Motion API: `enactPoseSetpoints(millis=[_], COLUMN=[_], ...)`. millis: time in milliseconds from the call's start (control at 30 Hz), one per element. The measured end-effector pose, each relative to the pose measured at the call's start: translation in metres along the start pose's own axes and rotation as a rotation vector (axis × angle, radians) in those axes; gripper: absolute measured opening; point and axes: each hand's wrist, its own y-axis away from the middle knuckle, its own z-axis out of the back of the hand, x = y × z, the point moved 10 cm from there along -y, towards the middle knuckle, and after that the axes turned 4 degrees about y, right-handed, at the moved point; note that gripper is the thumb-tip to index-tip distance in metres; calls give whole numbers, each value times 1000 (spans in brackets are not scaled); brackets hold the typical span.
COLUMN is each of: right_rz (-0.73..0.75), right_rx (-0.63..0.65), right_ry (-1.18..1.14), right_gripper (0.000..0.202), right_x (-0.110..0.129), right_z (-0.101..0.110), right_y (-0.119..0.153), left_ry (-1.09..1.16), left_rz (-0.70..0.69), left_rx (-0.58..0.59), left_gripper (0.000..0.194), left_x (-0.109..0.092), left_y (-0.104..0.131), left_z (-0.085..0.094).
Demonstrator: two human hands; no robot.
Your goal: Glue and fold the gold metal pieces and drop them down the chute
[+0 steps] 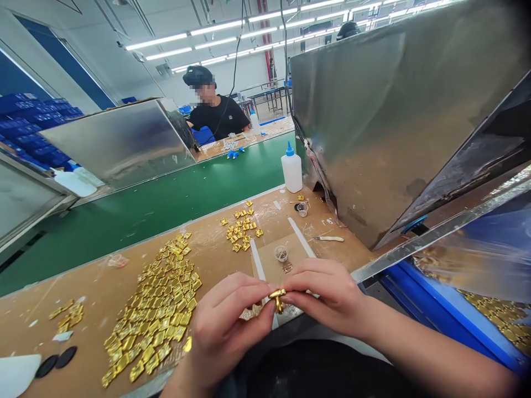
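Observation:
Between the fingertips of both hands is a small shiny gold metal piece (277, 301), held just above the front edge of the bench. My left hand (234, 320) pinches it from the left. From the right, the thumb and fingers of my right hand (323, 290) are closed on the same piece. Its exact kind does not show. A large patch of similar gold pieces (155, 309) lies on the bench left of my hands, and a smaller group of gold pieces (241, 226) is farther back. Just beyond my fingers stands a small clear cup (281, 253).
Behind the brown bench (215, 265) runs a green belt (166, 207). A white bottle with a blue cap (292, 168) and a knife-like tool (329, 239) are at the right, near a metal panel (394, 110). A blue crate (431, 315) holds more gold pieces. A co-worker (215, 110) sits opposite.

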Motion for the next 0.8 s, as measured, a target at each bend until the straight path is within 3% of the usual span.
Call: enactPoseSetpoints(millis=[167,267,367,467,600,700,800], right_rz=[27,12,-166,-440,-563,-564,-569], right_rx=[48,93,7,-138,-149,-104,-24], right_ry=[103,181,171,128,120,112,114], right_gripper=[9,11,22,35,37,38,38], right_x=[1,-11,-55,-120,-173,-184,-185], right_z=[-6,-6,7,16,1,-8,-13], right_y=[2,-1,-6,-1,10,16,21], left_ry=[-17,-66,-136,-194,-281,-382,-506], left_rz=[26,120,429,747,874,871,872], left_rx=[-23,-43,-24,84,163,146,117], left_gripper=[38,21,9,25,26,26,31], left_x=[4,22,79,147,203,213,200], left_y=[3,4,12,29,38,33,28], left_z=[-1,4,16,26,34,42,65])
